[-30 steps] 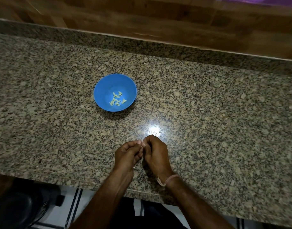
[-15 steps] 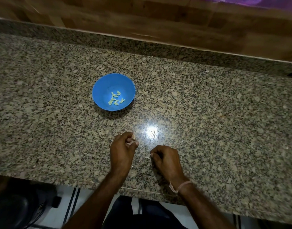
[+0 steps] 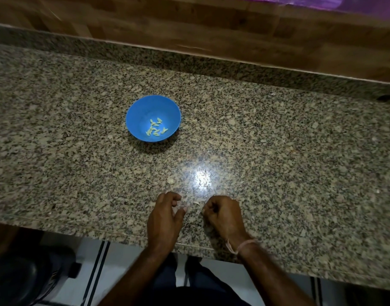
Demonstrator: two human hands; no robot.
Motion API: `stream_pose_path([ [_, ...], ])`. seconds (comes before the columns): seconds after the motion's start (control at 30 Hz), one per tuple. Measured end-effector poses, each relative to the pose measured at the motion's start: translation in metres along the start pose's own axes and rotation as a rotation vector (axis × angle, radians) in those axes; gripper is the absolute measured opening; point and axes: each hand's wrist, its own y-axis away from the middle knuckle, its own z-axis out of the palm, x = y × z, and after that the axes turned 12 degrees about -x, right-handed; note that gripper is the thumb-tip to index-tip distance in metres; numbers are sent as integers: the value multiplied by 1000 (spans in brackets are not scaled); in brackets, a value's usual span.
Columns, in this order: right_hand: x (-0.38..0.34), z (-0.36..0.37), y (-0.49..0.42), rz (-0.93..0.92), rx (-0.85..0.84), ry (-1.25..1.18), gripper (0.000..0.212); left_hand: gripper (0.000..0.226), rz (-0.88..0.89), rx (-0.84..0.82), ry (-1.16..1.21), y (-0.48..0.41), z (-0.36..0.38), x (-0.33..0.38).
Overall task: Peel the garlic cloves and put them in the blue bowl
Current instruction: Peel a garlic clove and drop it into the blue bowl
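The blue bowl (image 3: 143, 111) stands on the granite counter, up and left of my hands, with several peeled garlic cloves (image 3: 155, 128) in its bottom. My left hand (image 3: 165, 217) rests near the counter's front edge with its fingers loosely curled. A pale blur sits by its thumb, and whether it holds anything is unclear. My right hand (image 3: 225, 215) lies beside it, curled into a fist, with nothing showing in it. A small pale garlic piece (image 3: 196, 203) lies on the counter between the two hands.
The speckled granite counter (image 3: 300, 162) has a raised back lip and a wooden wall behind it. A bright light reflection (image 3: 202, 178) shines just beyond my hands. Another pale fleck (image 3: 170, 180) lies ahead of my left hand. A dark object (image 3: 24, 279) stands on the floor at lower left.
My hands were pressed together over a clove, then drew apart. The left hand rose with a pale bit at its fingertips and has now come back down beside the right.
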Motion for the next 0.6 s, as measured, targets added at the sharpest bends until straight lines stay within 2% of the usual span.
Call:
stream_pose_path([
  [0.17, -8, 7, 5, 41, 89, 58, 32, 31, 29, -67, -36, -3, -3, -6],
  [0.37, -22, 19, 14, 81, 167, 160, 16, 29, 72, -136, -78, -2, -8, -10],
  [0.5, -27, 28, 18, 82, 218, 235, 15, 28, 78, -160, -66, 2, -7, -12],
  [0.6, -28, 31, 22, 92, 248, 200, 11, 32, 185, -157, -107, 1, -8, -6],
])
